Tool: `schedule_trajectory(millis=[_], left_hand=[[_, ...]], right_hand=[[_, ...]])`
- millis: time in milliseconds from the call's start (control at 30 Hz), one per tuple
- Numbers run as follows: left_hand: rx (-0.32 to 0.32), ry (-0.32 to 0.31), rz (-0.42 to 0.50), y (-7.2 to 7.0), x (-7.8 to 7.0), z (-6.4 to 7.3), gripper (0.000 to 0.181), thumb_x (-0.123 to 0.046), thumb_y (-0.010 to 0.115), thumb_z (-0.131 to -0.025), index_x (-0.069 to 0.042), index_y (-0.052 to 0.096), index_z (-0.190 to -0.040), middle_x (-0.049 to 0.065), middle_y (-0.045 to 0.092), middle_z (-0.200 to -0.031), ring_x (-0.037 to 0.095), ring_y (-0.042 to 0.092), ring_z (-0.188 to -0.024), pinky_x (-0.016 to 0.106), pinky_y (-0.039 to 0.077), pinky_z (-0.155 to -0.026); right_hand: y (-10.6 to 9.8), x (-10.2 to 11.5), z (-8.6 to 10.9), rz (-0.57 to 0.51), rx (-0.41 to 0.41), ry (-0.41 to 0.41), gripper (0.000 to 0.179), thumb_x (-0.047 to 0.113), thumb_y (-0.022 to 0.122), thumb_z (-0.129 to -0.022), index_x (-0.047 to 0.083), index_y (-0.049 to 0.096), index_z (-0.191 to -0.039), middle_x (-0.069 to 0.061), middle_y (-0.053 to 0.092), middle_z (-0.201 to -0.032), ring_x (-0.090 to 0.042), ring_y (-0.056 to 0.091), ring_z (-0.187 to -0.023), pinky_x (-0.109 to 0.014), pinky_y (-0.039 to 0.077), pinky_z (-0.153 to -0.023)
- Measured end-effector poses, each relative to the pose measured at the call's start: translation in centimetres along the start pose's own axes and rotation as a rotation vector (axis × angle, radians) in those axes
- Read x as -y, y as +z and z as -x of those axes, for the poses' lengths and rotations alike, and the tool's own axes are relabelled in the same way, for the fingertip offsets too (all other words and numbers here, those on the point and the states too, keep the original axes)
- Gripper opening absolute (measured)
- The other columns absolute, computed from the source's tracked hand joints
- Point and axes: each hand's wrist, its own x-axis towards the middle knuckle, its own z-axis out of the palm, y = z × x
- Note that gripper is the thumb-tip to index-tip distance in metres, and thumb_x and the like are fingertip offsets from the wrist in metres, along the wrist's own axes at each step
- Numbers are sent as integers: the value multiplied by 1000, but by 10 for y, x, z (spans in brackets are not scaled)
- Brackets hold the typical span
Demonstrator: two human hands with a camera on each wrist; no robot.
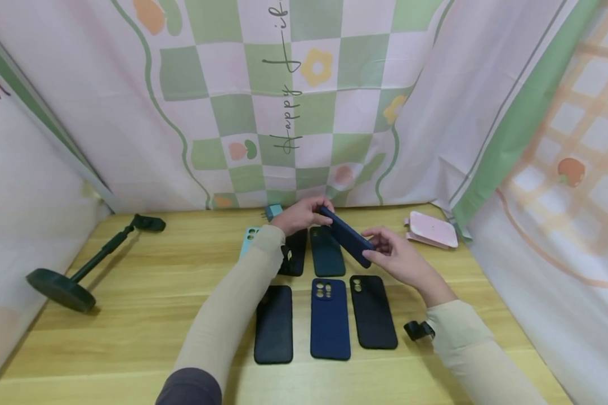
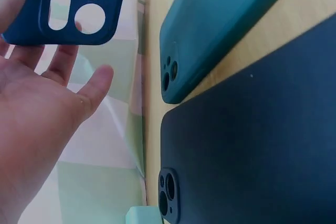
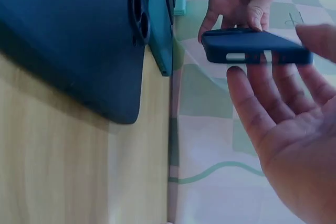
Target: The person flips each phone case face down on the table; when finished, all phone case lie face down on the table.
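A dark blue phone case (image 1: 351,239) with large round camera cutouts is held tilted above the table between both hands. My left hand (image 1: 303,215) pinches its far end, the thumb on one face and fingers behind, near the cutouts. At the nearer end my right hand (image 1: 402,260) holds the case by its edge, thumb on one side and fingers on the other. Below lie a dark green phone case (image 1: 328,253) and a black phone case (image 1: 298,250), partly covered by the left arm. Nearer are a blue phone case (image 1: 330,323) and two black ones, left (image 1: 274,332) and right (image 1: 375,315).
A light blue phone case (image 1: 248,239) shows behind the left forearm, beside a teal plug adapter (image 1: 273,211). A pink box-like item (image 1: 432,229) lies at the back right. A dark stand (image 1: 63,289) with a round base is on the left. Curtains border the wooden table (image 1: 157,315).
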Motion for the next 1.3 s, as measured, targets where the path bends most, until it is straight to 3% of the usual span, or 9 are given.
schedule_trajectory(millis=[133,267,533,700,800,1033,1200,1300], left_hand=[[22,9,-13,1,-5,0,13,-14,70,-92,-9,65,-103,6,61,-101,22,54,-88,35,46,-81],[49,7,-23,3,-7,-2,15,-18,70,-93,-11,66,-105,6,63,-101,22,56,-88,36,48,-82],[37,-30,-29,6,-9,0,28,-27,72,-92,-19,66,-118,6,65,-107,23,59,-93,35,49,-82],[-46,-43,-66,7,-4,4,52,-39,75,-87,-24,57,-134,1,59,-124,19,56,-111,37,47,-92],[-85,-60,-24,8,0,9,62,-42,75,-86,-25,51,-140,0,57,-130,16,53,-119,38,44,-98],[-135,-60,181,20,7,13,71,-28,73,-90,-23,34,-150,4,65,-118,17,60,-109,45,43,-100],[-174,-42,241,33,-1,15,78,-16,71,-92,-20,22,-154,8,68,-113,19,62,-108,42,43,-101],[-204,-38,217,38,-4,17,83,-17,70,-93,-19,16,-156,5,69,-110,17,62,-107,40,45,-99]], right_hand=[[3,4,-4,77,-60,-5,40,33,65,-96,12,57,-129,-8,63,-105,-23,62,-94,-38,51,-80],[7,7,-8,113,-95,-24,34,33,65,-96,14,61,-124,-6,65,-107,-23,62,-95,-40,50,-81],[10,7,-12,39,-124,-9,27,27,65,-97,13,65,-121,-7,66,-107,-21,64,-88,-30,52,-73],[11,5,-11,-65,-179,10,31,26,65,-97,8,64,-122,-12,63,-109,-20,63,-92,-25,51,-75],[10,4,-12,-146,-241,19,34,24,66,-96,3,63,-122,-14,60,-110,-17,63,-94,-22,51,-76],[12,-1,-18,-360,-377,38,38,16,68,-95,-4,58,-125,-6,55,-102,-9,59,-86,-19,51,-70],[16,-1,-23,-579,-411,73,35,9,68,-94,-1,55,-125,-6,53,-98,-11,61,-81,-23,55,-68],[18,-1,-26,-681,-413,64,32,5,66,-94,0,55,-124,-5,57,-97,-12,63,-81,-25,56,-69]])
